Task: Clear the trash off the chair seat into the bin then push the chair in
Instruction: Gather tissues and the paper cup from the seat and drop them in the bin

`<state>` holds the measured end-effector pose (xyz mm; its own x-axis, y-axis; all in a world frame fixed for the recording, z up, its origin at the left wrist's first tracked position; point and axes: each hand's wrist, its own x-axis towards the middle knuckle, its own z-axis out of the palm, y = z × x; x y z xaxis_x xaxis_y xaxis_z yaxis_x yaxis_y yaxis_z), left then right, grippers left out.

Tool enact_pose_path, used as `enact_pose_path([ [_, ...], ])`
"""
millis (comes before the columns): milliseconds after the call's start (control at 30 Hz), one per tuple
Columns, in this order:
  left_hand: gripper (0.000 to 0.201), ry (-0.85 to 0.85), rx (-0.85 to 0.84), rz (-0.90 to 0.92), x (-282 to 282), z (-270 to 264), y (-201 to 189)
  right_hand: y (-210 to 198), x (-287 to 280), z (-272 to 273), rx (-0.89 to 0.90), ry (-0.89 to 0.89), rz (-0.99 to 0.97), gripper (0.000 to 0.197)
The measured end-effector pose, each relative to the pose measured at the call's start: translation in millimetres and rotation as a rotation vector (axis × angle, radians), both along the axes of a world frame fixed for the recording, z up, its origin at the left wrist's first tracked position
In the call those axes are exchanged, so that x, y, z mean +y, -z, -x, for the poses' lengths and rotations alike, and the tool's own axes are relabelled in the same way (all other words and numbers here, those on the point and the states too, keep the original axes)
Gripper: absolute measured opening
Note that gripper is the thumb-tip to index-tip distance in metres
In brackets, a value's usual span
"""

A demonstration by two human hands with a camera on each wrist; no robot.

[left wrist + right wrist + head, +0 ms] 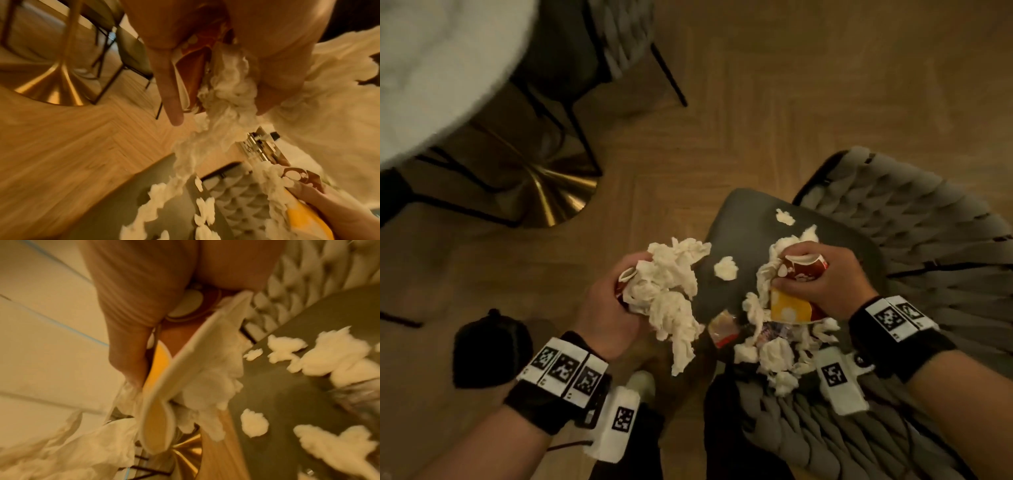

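My left hand (619,301) hangs left of the dark chair seat (750,219), gripping a big wad of white tissue (667,291) with a crushed red paper cup (193,73) tucked inside. Over the seat's middle, my right hand (822,274) clutches a crushed red cup (804,270), some tissue (205,378) and a flattened yellow cup (787,308). On the seat lie loose tissue scraps (726,269), a red-edged wrapper (722,329) and a pile of tissue and foil (774,349) under the right wrist.
The chair's grey woven back (911,233) curves round the right and near sides. A white table (431,68) on a gold pedestal base (551,195) stands at upper left with another chair (619,37) behind. A black rounded object (489,349) sits on the wooden floor, lower left.
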<state>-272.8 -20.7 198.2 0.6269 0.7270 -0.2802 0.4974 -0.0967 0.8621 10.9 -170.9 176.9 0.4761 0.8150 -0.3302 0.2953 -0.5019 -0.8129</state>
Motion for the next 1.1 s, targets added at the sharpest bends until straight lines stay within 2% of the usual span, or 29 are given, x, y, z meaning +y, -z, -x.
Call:
enact_pose_path([
  [133,0.071,-0.097,-0.015,-0.106,20,92,-20,-12,68,87,0.055,-0.12,-0.052,0.033],
  [200,0.068,-0.192,-0.075,-0.09,28,142,-21,-16,96,135,0.091,-0.163,-0.057,0.033],
  [367,0.062,-0.375,-0.115,-0.06,53,275,-5,-1,152,267,0.109,-0.224,-0.03,0.037],
  [433,0.06,-0.437,-0.099,-0.043,68,329,12,10,168,318,0.133,-0.228,-0.003,0.039],
  [600,0.075,-0.519,0.046,0.03,109,447,71,45,199,424,0.205,-0.211,0.047,0.045],
  [733,0.057,-0.491,0.01,0.065,137,510,129,79,218,473,0.226,-0.228,0.067,0.037],
  [867,0.075,-0.545,0.011,0.134,159,549,202,114,232,495,0.227,-0.249,0.073,0.054],
  [933,0.077,-0.525,0.116,0.159,166,562,245,137,235,501,0.227,-0.281,0.113,0.038],
  [967,0.075,-0.524,0.17,0.176,169,567,269,151,235,501,0.212,-0.315,0.125,0.037],
  [1067,0.072,-0.548,0.315,0.217,175,575,342,186,232,505,0.186,-0.327,0.165,0.039],
  [1100,0.074,-0.538,0.357,0.208,178,574,362,201,228,504,0.176,-0.325,0.161,0.053],
])
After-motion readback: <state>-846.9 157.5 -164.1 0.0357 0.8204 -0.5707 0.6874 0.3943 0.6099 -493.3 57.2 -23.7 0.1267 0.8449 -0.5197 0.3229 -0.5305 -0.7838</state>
